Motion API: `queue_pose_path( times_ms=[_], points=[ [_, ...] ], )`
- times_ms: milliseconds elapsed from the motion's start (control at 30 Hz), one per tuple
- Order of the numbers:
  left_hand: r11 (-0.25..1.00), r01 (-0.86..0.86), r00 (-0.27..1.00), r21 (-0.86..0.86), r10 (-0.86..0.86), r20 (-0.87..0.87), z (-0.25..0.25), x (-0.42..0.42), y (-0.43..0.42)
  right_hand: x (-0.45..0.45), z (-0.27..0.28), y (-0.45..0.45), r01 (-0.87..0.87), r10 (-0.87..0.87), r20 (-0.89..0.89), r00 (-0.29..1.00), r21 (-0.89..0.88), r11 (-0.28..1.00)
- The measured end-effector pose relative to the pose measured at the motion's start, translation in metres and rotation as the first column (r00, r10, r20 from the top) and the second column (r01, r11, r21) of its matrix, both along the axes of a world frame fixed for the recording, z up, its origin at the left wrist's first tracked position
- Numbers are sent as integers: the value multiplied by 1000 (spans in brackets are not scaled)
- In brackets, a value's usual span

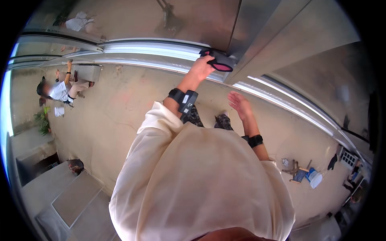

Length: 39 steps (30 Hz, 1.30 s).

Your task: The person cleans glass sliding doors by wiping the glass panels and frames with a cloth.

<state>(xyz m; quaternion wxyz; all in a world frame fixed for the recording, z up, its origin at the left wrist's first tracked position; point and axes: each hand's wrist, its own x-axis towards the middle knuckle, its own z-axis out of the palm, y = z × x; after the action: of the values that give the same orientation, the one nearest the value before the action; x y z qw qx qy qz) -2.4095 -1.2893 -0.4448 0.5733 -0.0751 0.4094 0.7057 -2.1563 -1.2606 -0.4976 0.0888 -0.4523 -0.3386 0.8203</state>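
My left hand (200,69) is closed on a dark pad with pink faces (220,63), whose exact kind I cannot make out. The pad rests against the metal window frame (241,60), at the corner where the upright meets the bright sill track (157,51). My right hand (240,105) hangs lower and to the right, holding nothing, fingers stretched out. It is apart from the sill. Each wrist wears a black band, the left one with a box-shaped device (187,102).
Glass panes (189,20) line the top. At far left another person (61,90) reaches up to the same frame, near a white bucket (59,111) and a plant (42,122). On the right floor stand a small stool (298,175) and a blue-and-white bucket (314,178).
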Motion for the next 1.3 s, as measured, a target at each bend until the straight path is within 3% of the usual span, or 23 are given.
queue_pose_path(
  times_ms=[33, 100, 133, 167, 200, 267, 300, 367, 400, 433, 500, 533, 600, 700, 800, 867, 900, 967, 1033, 1100, 1167, 1233, 1300],
  points=[
    [994, 103, 995, 22, -103, -8, 7, -8, -11, -9, 11, -1, 34, -34, 11, 999, 11, 999],
    [976, 211, 947, -59, -219, -235, 33, -9, -33, -26, 33, -6, 77, -79, -188, 979, -15, 997],
    [929, 327, 871, -171, -367, -326, 38, -14, -44, -40, 46, -13, 117, -117, -173, 978, -11, 993],
    [858, 423, 762, -290, -510, -399, 39, -22, -53, -59, 58, -21, 123, -152, -214, 965, -143, 982],
    [784, 509, 640, -355, -620, -453, 33, -33, -61, -81, 62, -30, 126, -198, -255, 947, -273, 954],
    [643, 649, 427, -406, -750, -505, 30, -49, -71, -114, 49, -47, 130, -228, -302, 926, -313, 941],
    [614, 681, 403, -400, -770, -495, 21, -57, -79, -128, 42, -60, 82, -214, -363, 907, -347, 934],
    [657, 605, 12, -450, -573, -820, -3, -73, -87, -154, 34, -86, 178, -275, -330, 903, -296, 939],
    [528, 592, -136, -608, -678, -722, 32, -80, -85, -166, 37, -99, 280, -369, -277, 887, -312, 908],
    [509, 615, -145, -601, -676, -722, 29, -90, -92, -175, 33, -106, 334, -428, -239, 872, -348, 876],
    [506, 637, -232, -581, -593, -771, 26, -109, -102, -190, 34, -119, 504, -526, -131, 841, -165, 848],
    [516, 542, -453, -664, -486, -747, 36, -118, -109, -194, 39, -120, 602, -612, -71, 788, -124, 789],
    [483, 583, -405, -654, -525, -749, 30, -143, -116, -195, 53, -111, 759, -759, 0, 651, 22, 651],
    [404, 630, -338, -664, -627, -702, 18, -180, -130, -188, 22, -75, 794, -813, -68, 578, 275, 542],
    [439, 651, -304, -619, -596, -743, -6, -207, -152, -198, 18, -28, 801, -848, -23, 529, 343, 490],
    [453, 603, -227, -656, -691, -686, -4, -219, -171, -211, 31, -5, 819, -875, 70, 478, 325, 473],
    [454, 599, -232, -660, -690, -685, -3, -227, -182, -214, 25, 5, 821, -875, 66, 479, 320, 473],
    [522, 540, -150, -660, -712, -686, -3, -240, -204, -214, 13, 24, 766, -878, 34, 478, 473, 435],
    [575, 482, -116, -661, -706, -699, -11, -255, -227, -218, 40, 24, 750, -891, 18, 453, 533, 392],
    [593, 408, -102, -694, -726, -680, -17, -265, -246, -212, 30, 28, 707, -876, -56, 478, 616, 347],
    [633, 416, 49, -652, -732, -679, -35, -275, -261, -211, 73, 16, 626, -839, -58, 541, 694, 356],
    [657, 473, 259, -587, -741, -620, -9, -267, -254, -220, 133, -4, 558, -848, -142, 511, 805, 201],
    [683, 488, 312, -544, -718, -622, 0, -263, -247, -222, 166, -6, 561, -839, -260, 477, 825, 63]
  ],
)
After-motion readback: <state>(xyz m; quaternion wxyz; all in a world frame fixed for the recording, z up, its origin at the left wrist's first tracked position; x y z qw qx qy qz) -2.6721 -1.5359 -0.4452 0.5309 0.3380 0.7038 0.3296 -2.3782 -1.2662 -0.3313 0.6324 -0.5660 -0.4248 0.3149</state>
